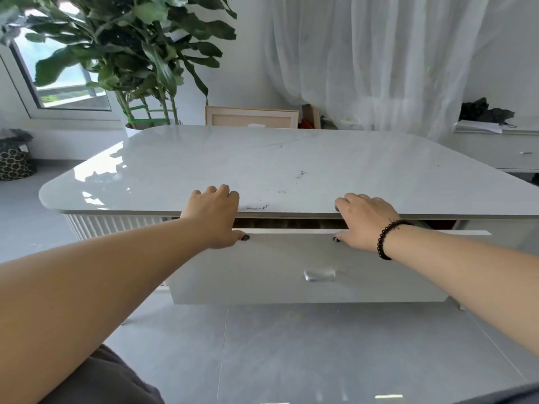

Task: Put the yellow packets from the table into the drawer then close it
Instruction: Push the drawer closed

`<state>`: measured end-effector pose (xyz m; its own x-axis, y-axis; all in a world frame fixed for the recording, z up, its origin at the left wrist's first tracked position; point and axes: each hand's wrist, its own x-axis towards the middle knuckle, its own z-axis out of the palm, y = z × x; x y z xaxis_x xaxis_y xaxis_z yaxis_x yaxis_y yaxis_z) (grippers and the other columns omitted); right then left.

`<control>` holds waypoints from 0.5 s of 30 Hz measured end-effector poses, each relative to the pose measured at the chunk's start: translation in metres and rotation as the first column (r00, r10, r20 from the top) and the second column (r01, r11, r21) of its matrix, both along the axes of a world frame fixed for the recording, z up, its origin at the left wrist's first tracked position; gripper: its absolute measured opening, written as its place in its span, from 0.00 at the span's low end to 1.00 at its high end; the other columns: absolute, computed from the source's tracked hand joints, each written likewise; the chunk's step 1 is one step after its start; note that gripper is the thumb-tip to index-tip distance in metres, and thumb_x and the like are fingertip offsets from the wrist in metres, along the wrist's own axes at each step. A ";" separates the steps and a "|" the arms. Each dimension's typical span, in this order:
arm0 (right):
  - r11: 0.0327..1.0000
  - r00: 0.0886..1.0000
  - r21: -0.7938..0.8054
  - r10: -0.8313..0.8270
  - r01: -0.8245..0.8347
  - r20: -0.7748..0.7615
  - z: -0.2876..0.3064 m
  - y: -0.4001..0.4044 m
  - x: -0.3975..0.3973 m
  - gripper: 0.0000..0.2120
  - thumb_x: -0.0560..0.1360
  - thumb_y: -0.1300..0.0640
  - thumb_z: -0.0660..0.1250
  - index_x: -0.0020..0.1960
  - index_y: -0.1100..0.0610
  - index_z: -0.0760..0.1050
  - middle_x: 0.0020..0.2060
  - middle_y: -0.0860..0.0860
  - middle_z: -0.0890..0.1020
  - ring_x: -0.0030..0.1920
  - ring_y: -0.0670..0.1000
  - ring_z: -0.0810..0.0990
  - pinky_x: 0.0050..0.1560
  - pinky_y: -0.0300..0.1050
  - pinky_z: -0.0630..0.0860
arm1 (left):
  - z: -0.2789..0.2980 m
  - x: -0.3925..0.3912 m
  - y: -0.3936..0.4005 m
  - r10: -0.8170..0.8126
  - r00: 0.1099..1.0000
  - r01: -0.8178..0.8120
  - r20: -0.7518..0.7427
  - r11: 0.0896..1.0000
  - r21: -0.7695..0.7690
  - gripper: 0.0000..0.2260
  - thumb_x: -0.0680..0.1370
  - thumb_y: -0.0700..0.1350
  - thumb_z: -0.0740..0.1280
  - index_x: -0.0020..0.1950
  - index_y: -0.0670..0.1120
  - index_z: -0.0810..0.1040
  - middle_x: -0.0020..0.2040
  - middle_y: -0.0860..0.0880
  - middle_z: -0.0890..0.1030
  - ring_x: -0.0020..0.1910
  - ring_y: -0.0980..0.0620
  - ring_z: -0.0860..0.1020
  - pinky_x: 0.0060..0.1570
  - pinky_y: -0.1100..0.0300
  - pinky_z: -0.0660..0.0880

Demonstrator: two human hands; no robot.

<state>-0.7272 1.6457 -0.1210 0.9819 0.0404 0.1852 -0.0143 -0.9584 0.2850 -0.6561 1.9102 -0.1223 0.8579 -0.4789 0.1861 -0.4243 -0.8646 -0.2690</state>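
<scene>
No yellow packets show on the tabletop [291, 158]; presumably they are stowed. The drawer [306, 266], at 6 o'clock, stands slightly open. Left hand [214, 217] and right hand [364, 220] rest curled fingers over the tabletop edge, thumbs pressing the drawer front; closing remains.

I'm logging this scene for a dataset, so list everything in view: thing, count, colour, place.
table: one, white marble top, centre
drawer: one, white, under the table's front edge, slightly open
drawer handle: one, silvery, on the drawer front
plant: one, green, behind the table, left
window: one, white frame, far left
curtain: one, sheer white, back right
basket: one, dark patterned, floor at left
bracelet: one, dark beads, right wrist
yellow packets: none visible
left hand: on the drawer's top edge
right hand: on the drawer's top edge
</scene>
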 end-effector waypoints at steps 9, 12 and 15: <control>0.992 0.999 -0.124 -0.023 0.028 0.044 -0.005 -0.007 0.028 0.11 0.76 0.51 0.62 0.56 0.56 0.68 0.52 0.50 0.73 0.53 0.53 0.74 0.43 0.43 0.66 | -0.009 0.023 -0.013 0.009 0.993 -0.012 0.114 1.000 0.025 0.20 0.78 0.57 0.61 0.62 0.46 0.67 0.58 0.48 0.72 0.57 0.46 0.71 0.48 0.56 0.64; 0.966 0.998 -0.257 0.020 -0.004 0.058 -0.012 -0.005 0.033 0.14 0.64 0.56 0.73 0.46 0.57 0.72 0.41 0.51 0.76 0.36 0.53 0.73 0.33 0.44 0.62 | -0.011 0.023 -0.012 0.012 0.991 -0.015 0.132 1.000 0.022 0.16 0.78 0.53 0.61 0.60 0.46 0.67 0.56 0.48 0.72 0.54 0.46 0.71 0.45 0.57 0.63; 0.933 0.983 -0.351 0.132 -0.079 0.129 -0.017 -0.006 0.033 0.18 0.43 0.67 0.72 0.29 0.58 0.71 0.24 0.52 0.71 0.22 0.51 0.61 0.28 0.40 0.55 | -0.011 0.020 -0.009 0.010 0.994 -0.011 0.113 1.000 0.007 0.14 0.77 0.50 0.62 0.59 0.46 0.66 0.56 0.48 0.71 0.54 0.46 0.70 0.44 0.57 0.64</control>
